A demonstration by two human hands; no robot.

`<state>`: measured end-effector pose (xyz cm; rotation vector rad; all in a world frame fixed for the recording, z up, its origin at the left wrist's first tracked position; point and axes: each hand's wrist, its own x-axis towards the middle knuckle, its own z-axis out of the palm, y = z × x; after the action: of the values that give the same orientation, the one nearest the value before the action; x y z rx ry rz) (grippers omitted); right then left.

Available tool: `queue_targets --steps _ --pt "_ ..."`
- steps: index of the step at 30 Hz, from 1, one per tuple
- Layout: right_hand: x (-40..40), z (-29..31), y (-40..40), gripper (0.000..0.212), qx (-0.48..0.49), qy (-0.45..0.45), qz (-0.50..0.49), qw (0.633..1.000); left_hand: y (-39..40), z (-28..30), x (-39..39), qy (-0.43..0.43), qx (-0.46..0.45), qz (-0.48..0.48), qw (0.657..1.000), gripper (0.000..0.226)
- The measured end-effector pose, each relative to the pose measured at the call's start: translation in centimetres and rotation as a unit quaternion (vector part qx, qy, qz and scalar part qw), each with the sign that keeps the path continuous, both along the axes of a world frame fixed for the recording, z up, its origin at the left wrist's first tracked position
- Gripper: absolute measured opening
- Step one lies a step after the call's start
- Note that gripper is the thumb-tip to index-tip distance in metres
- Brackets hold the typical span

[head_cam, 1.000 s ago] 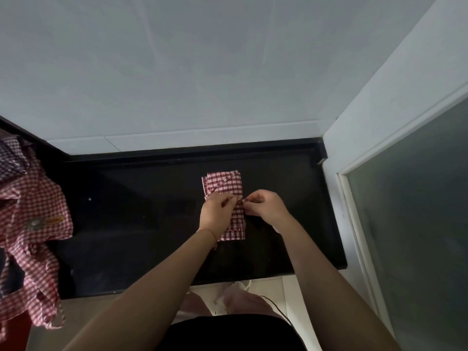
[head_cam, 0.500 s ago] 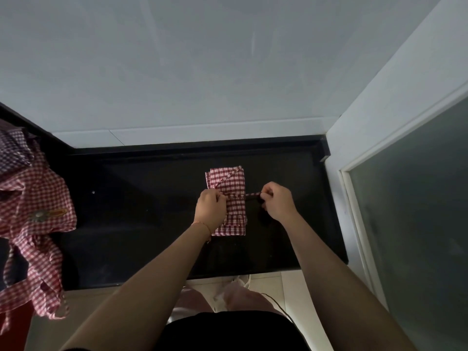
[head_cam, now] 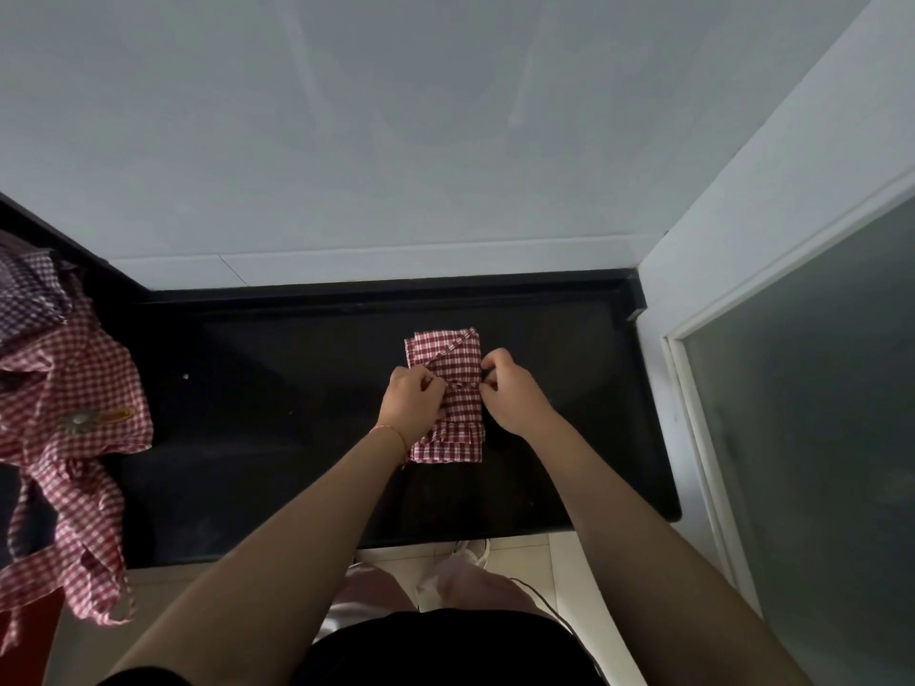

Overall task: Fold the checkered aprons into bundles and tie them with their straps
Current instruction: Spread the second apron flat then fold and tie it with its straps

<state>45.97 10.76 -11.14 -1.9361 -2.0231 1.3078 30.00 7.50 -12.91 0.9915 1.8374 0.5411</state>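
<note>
Red-check apron [head_cam: 448, 388] is folded into a narrow bundle, flat on the black desk [head_cam: 277, 428], right of centre, long axis running away from the person. One strap [head_cam: 448, 350] crosses the far half on a diagonal; another strap run [head_cam: 465, 385] wraps across the middle, pulled tight between both hands. Left hand [head_cam: 411, 406] sits on the bundle's left edge, fingers curled, pinching the strap at mid-height; thin cord bracelet [head_cam: 391, 430] on that wrist. Right hand [head_cam: 512, 396] is at the bundle's right edge, fingers curled in, thumb and fingertips pinching the strap end against the cloth. Both hands touch the bundle; the knot itself is hidden between the fingers, can't tell if it's done. Near end of the bundle shows a ruffled hem and sticks out below the left wrist. Forearms come in from bottom of frame, converging on the bundle. Desk edge runs across just past the elbows; pale floor tiles [head_cam: 520, 561] and the person's feet below it. Far left: heap of unfolded aprons [head_cam: 64, 438] hanging over the desk's left end, red-check on top and front, a darker purple-check piece [head_cam: 29, 294] behind it, a small embroidered flower patch on the red one. White wall [head_cam: 396, 141] behind the desk, frosted glass panel [head_cam: 812, 413] in a white frame on the right.
</note>
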Motion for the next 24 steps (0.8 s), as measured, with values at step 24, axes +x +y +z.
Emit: queue_targets --steps 24 --pt "-1.6 0.5 -0.8 0.009 0.089 0.056 -0.019 0.994 0.9 3.3 1.0 -0.067 0.051 -0.059 0.995 0.010"
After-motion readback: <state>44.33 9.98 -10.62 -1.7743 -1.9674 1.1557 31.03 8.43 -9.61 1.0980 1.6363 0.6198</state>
